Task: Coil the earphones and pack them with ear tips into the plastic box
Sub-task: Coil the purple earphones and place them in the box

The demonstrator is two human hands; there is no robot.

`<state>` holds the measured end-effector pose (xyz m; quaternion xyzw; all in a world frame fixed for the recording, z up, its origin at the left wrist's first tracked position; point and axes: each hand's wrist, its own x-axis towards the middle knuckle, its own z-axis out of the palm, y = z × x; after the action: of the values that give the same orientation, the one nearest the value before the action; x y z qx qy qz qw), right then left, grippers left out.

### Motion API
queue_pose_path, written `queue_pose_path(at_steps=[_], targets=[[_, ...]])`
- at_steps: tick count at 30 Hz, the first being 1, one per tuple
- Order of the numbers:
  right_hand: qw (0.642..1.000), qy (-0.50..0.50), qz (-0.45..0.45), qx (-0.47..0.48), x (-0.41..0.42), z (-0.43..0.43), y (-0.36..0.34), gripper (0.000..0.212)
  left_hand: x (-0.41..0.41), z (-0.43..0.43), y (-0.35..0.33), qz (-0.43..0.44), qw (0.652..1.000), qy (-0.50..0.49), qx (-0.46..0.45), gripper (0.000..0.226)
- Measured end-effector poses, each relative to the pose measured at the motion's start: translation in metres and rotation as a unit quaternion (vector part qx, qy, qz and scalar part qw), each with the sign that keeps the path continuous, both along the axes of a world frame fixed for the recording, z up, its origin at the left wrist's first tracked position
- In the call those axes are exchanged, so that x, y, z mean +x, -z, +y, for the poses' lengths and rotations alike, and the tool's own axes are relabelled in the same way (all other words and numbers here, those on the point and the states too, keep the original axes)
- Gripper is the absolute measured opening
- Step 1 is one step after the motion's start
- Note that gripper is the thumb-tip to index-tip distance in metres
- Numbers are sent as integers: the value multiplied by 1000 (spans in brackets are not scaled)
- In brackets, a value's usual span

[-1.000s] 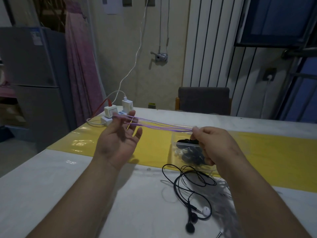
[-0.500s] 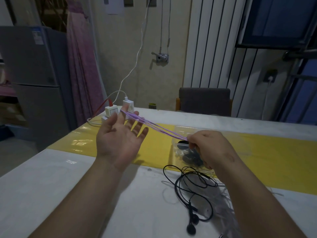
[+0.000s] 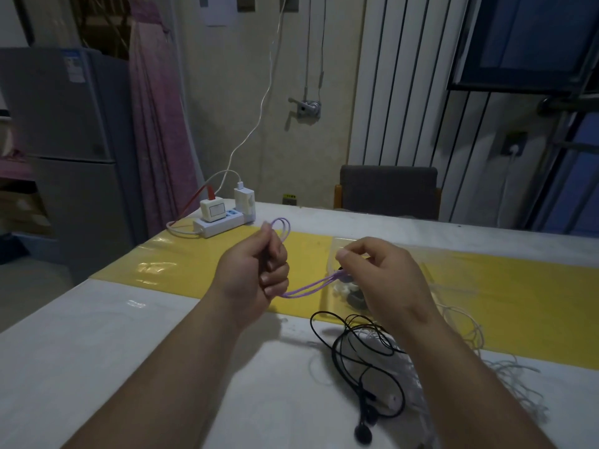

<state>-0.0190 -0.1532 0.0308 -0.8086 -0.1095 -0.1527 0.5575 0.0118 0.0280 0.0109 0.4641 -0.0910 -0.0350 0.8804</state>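
gripping the purple earphone cord (image 3: 304, 288) in a clenched fist, the left hand (image 3: 256, 273) lets a loop poke out above; the right hand (image 3: 376, 273) pinches the cord's other end over the clear plastic box (image 3: 337, 254). black earphones (image 3: 366, 367) lie loose on the table (image 3: 129, 351), whose left side is bare, well clear of the far edge's power strip (image 3: 220, 222).

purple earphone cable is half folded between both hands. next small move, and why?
Probably bring the right hand across to the left hand and lay its end of the purple cable into that fist as another loop. The left hand is closed on the bundle, with a loop poking above it; several strands run slack to the right hand's pinch. The plastic box sits just behind.
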Motion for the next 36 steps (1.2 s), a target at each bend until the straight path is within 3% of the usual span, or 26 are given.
queue_pose_path(at_steps=[6,10,16,20,23,27,29,32,34,36], targets=[[999,-24,-11,20,0,-1,1,27,-9,-12,3,-41,987,111,112,38],[996,-62,32,55,3,-1,3,30,-13,-14,3,-45,978,162,125,38],[997,-43,50,45,3,2,2,8,-15,-18,2,-44,973,191,119,36],[966,-97,134,199,-1,1,-6,22,-16,-22,1,-85,979,175,55,10],[923,-141,168,317,-4,-3,-11,22,-11,-18,3,-83,988,132,-5,29],[882,-169,199,393,-4,-6,-8,21,-3,-11,4,-104,994,35,7,28],[888,-173,200,375,-3,-6,-8,19,-1,-10,4,-110,993,-17,49,24],[931,-121,191,288,-3,-5,-7,39,-2,-13,4,-113,988,-63,89,16],[978,-36,120,164,0,-2,-1,49,-3,-16,4,-119,983,-87,110,15],[996,59,37,55,0,1,2,47,-3,-16,4,-142,964,-127,188,14]])
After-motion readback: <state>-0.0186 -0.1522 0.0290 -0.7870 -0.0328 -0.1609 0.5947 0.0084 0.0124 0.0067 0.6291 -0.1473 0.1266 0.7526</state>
